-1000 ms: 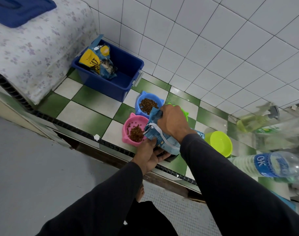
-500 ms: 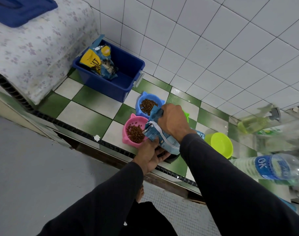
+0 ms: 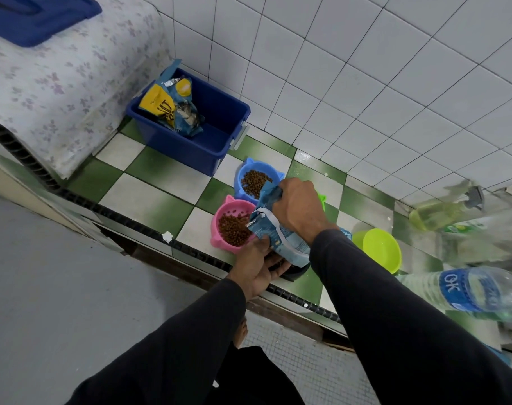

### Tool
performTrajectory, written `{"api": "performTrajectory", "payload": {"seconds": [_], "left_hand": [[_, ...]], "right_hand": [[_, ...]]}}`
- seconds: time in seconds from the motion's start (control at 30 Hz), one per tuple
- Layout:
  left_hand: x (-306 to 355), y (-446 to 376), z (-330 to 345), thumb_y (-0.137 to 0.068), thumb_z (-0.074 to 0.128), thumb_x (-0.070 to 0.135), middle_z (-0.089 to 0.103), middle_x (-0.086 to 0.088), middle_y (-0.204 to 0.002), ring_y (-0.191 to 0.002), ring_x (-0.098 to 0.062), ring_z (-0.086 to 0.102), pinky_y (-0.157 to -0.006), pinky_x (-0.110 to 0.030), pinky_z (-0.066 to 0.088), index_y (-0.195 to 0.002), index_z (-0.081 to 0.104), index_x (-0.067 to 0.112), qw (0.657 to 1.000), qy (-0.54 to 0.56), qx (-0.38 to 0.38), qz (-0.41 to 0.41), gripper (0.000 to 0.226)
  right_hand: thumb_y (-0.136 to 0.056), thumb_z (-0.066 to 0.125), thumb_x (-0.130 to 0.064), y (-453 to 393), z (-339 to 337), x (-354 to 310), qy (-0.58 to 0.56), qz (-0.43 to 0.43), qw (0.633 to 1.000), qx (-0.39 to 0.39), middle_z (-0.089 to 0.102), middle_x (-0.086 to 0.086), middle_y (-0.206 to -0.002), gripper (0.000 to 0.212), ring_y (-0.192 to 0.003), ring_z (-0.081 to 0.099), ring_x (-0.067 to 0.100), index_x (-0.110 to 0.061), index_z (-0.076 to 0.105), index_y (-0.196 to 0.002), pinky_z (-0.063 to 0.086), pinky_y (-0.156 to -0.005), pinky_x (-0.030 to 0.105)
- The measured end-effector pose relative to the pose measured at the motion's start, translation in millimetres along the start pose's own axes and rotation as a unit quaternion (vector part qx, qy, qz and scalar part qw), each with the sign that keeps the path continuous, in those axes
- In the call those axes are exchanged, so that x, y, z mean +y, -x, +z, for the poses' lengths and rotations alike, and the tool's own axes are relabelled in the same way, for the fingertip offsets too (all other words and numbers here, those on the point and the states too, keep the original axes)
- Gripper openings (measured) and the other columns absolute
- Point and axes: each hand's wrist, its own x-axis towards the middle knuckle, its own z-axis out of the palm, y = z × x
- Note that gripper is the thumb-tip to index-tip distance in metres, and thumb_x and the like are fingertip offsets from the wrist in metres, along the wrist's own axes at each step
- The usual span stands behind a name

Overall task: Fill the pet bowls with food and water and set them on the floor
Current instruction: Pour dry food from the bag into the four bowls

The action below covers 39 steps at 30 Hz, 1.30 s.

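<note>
A pink cat-eared bowl (image 3: 221,210) and a blue cat-eared bowl (image 3: 243,173) sit on the green-and-white tiled ledge, both holding brown kibble. My right hand (image 3: 300,210) grips the top of a light-blue food bag (image 3: 281,238), tipped with its mouth over the pink bowl. My left hand (image 3: 256,266) holds the bag's lower edge from beneath, over a dark bowl (image 3: 294,273) that is mostly hidden. A lime-green bowl (image 3: 380,249) stands empty to the right. A clear water bottle (image 3: 465,290) with a blue label lies at the far right.
A dark blue tub (image 3: 217,141) by the wall holds another food bag (image 3: 170,108). A floral-covered surface (image 3: 53,83) with a blue lid (image 3: 30,16) rises at the left. A spray bottle (image 3: 444,211) stands at the right wall. Grey floor lies below the ledge.
More kibble lies in the pink bowl than a second ago. Both hands and the bag have barely shifted.
</note>
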Motion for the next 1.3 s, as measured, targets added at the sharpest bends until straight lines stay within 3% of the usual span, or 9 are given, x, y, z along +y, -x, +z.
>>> {"api": "performTrajectory", "payload": {"seconds": [0.1, 0.33, 0.6, 0.8, 0.97, 1.13, 1.23, 1.3], "left_hand": [[0, 0, 1, -0.109, 0.047, 0.023, 0.073, -0.011, -0.12, -0.111, -0.031, 0.067, -0.082, -0.048, 0.056, -0.13, 0.06, 0.02, 1.0, 0.011, 0.011, -0.012, 0.025], [1, 0, 1, -0.108, 0.049, 0.024, 0.072, -0.012, -0.126, -0.115, -0.031, 0.066, -0.081, -0.048, 0.055, -0.135, 0.059, 0.018, 0.999, 0.014, 0.022, -0.02, 0.03], [0, 1, 3, -0.108, 0.049, 0.025, 0.074, -0.007, -0.122, -0.115, -0.031, 0.067, -0.083, -0.048, 0.058, -0.13, 0.06, 0.03, 1.0, -0.027, 0.012, 0.006, 0.025], [2, -1, 7, -0.109, 0.048, 0.022, 0.071, -0.004, -0.127, -0.115, -0.031, 0.068, -0.085, -0.052, 0.057, -0.123, 0.059, 0.041, 0.997, -0.074, 0.006, 0.03, 0.026], [2, -1, 8, -0.109, 0.05, 0.019, 0.07, 0.002, -0.128, -0.116, -0.029, 0.068, -0.086, -0.052, 0.056, -0.124, 0.055, 0.046, 0.99, -0.127, 0.005, 0.065, 0.031], [2, 0, 10, -0.107, 0.053, 0.018, 0.07, 0.006, -0.128, -0.115, -0.025, 0.069, -0.085, -0.051, 0.058, -0.13, 0.052, 0.044, 0.982, -0.165, 0.003, 0.094, 0.035], [3, 1, 11, -0.107, 0.055, 0.018, 0.072, 0.01, -0.123, -0.114, -0.023, 0.07, -0.079, -0.045, 0.058, -0.127, 0.054, 0.045, 0.976, -0.187, -0.005, 0.108, 0.034], [5, 2, 13, -0.106, 0.055, 0.018, 0.072, 0.012, -0.124, -0.114, -0.021, 0.07, -0.078, -0.043, 0.058, -0.128, 0.054, 0.045, 0.969, -0.21, -0.014, 0.128, 0.035]], "right_hand": [[-0.091, 0.061, -0.021, 0, 0, 0, 0.006, 0.002, 1.0, -0.006, 0.07, 0.017, -0.095, 0.025, -0.069, 0.058, 0.028, -0.005, 0.069, -0.109, 0.058, -0.066, 0.036], [-0.09, 0.063, -0.02, 1, 0, 1, -0.006, 0.009, 1.0, -0.012, 0.072, 0.013, -0.094, 0.024, -0.069, 0.062, 0.026, -0.006, 0.069, -0.108, 0.061, -0.068, 0.036], [-0.091, 0.058, -0.018, 5, -1, 10, -0.043, 0.025, 0.999, -0.02, 0.064, 0.009, -0.081, 0.02, -0.065, 0.054, 0.026, -0.004, 0.069, -0.101, 0.042, -0.059, 0.028], [-0.084, 0.06, -0.02, 11, -4, 26, -0.098, 0.054, 0.994, 0.009, 0.057, 0.004, -0.068, 0.009, -0.061, 0.052, 0.028, -0.019, 0.056, -0.075, 0.042, -0.059, 0.028], [-0.082, 0.069, -0.019, 16, -3, 47, -0.205, 0.121, 0.971, 0.025, 0.06, -0.012, -0.06, 0.015, -0.059, 0.061, 0.014, -0.025, 0.061, -0.07, 0.045, -0.062, 0.023], [-0.084, 0.07, -0.01, 20, 0, 63, -0.3, 0.166, 0.939, 0.02, 0.072, 0.0, -0.069, 0.014, -0.059, 0.064, 0.016, -0.02, 0.07, -0.075, 0.053, -0.056, 0.031], [-0.085, 0.072, -0.012, 23, 0, 72, -0.338, 0.178, 0.923, 0.04, 0.071, -0.002, -0.066, 0.013, -0.053, 0.061, 0.01, -0.018, 0.07, -0.074, 0.049, -0.048, 0.022], [-0.084, 0.071, -0.01, 25, 0, 78, -0.368, 0.183, 0.91, 0.051, 0.07, -0.003, -0.064, 0.015, -0.053, 0.061, 0.007, -0.018, 0.069, -0.072, 0.05, -0.051, 0.022]]}}
